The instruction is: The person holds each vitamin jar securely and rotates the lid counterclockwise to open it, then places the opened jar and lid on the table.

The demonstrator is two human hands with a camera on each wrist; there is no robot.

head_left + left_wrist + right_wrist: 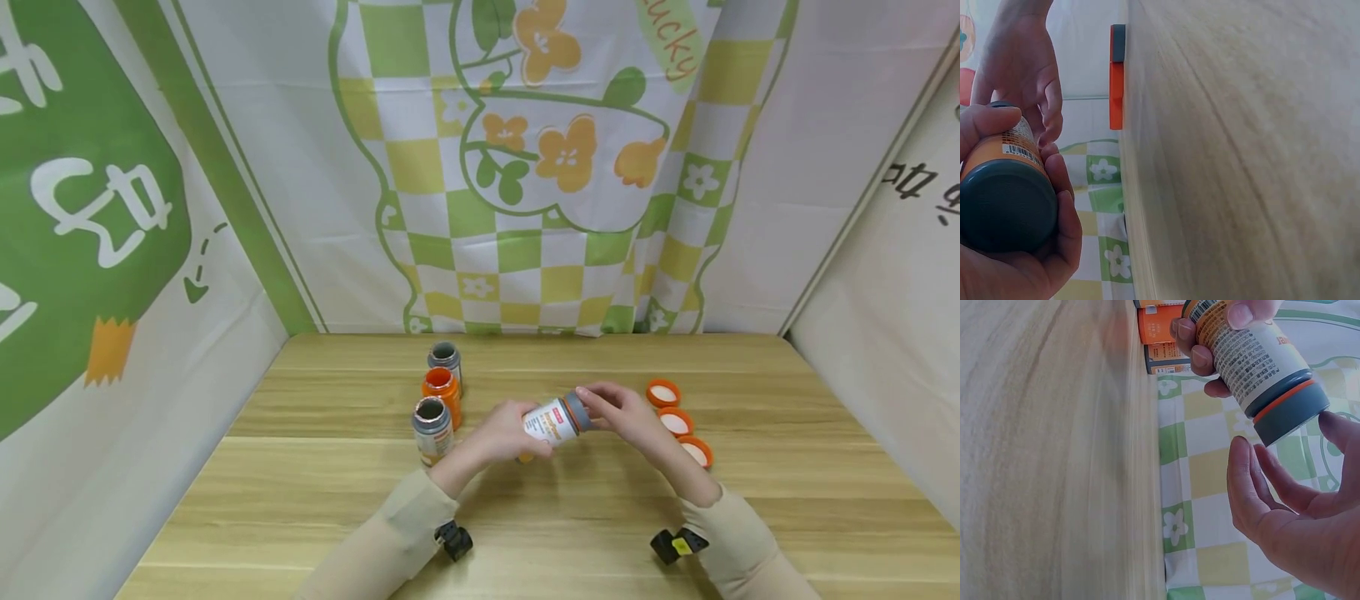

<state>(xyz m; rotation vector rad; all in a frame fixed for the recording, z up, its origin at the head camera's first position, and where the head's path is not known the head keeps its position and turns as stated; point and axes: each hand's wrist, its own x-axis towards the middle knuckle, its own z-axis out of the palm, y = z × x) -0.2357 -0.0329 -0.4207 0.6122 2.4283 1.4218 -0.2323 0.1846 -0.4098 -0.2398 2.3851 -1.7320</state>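
Observation:
My left hand [512, 433] grips a white-and-orange bottle [551, 423] around its body, holding it tilted above the table. The bottle's grey lid [1292, 412], with an orange ring under it, points toward my right hand [626, 417]. In the right wrist view, the right thumb tip is right at the lid's edge, while the other fingers [1244, 481] spread, gently bent, just beyond the lid's end. The left wrist view shows the bottle's dark round base [1009, 206], with the left fingers curled around its side.
Left of my hands, three lidless bottles stand in a row: a grey-necked one [432, 429], an orange one [452, 404] and another grey one [446, 357]. To the right, three orange-rimmed lids [677, 422] lie inside-up on the wooden table [300, 500]. A printed curtain [525, 267] hangs behind.

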